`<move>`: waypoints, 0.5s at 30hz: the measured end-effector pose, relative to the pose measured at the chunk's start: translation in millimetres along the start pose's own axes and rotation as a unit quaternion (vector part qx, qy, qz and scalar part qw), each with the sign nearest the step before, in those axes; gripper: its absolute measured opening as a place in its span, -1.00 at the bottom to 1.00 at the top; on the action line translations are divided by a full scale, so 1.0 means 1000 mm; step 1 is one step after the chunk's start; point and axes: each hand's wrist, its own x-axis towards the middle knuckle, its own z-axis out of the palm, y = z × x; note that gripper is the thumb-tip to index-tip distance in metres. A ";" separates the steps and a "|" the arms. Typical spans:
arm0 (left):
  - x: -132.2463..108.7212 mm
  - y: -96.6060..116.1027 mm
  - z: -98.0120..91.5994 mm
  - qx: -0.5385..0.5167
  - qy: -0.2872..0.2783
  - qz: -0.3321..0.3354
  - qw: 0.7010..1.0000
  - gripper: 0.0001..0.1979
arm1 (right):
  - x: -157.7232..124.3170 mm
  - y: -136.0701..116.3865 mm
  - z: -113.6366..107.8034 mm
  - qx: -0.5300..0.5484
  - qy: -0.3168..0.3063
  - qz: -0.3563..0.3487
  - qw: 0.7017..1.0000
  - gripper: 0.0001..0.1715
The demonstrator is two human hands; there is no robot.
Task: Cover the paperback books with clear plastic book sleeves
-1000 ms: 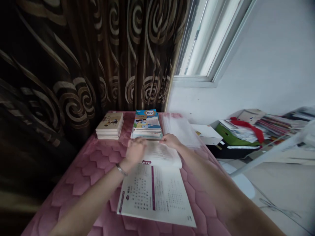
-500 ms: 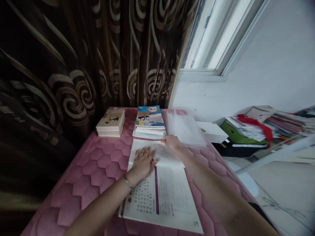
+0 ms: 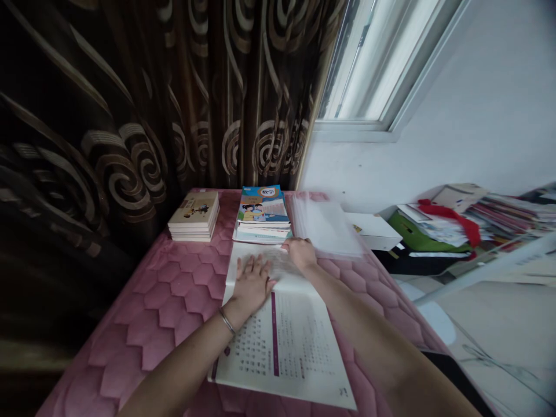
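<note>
An open book (image 3: 304, 347) with printed pages lies on the pink quilted surface (image 3: 174, 301). My left hand (image 3: 252, 285), a bracelet at its wrist, rests spread on the upper page near the fold. At that page's far right corner, my right hand (image 3: 302, 253) has its fingers closed on the page edge. Just beyond the book is a stack of books (image 3: 264, 211) with a blue illustrated cover on top. Clear plastic sheets (image 3: 328, 229) lie beside that stack, to the right of it.
A stack of beige books (image 3: 194, 217) sits at the back left, in front of a dark patterned curtain (image 3: 195, 87). On the right are a white box (image 3: 374, 230), a green bag (image 3: 421, 234) with papers, and a red cloth (image 3: 452, 217).
The upper page is lifted slightly more at its right side near the fold. Both hands have stayed nearly in place, and the view has shifted a little.
</note>
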 end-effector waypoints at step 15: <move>-0.125 0.062 -0.009 0.047 -0.101 0.190 0.975 -0.36 | 0.003 0.001 0.000 -0.004 -0.004 -0.001 1.000 -0.75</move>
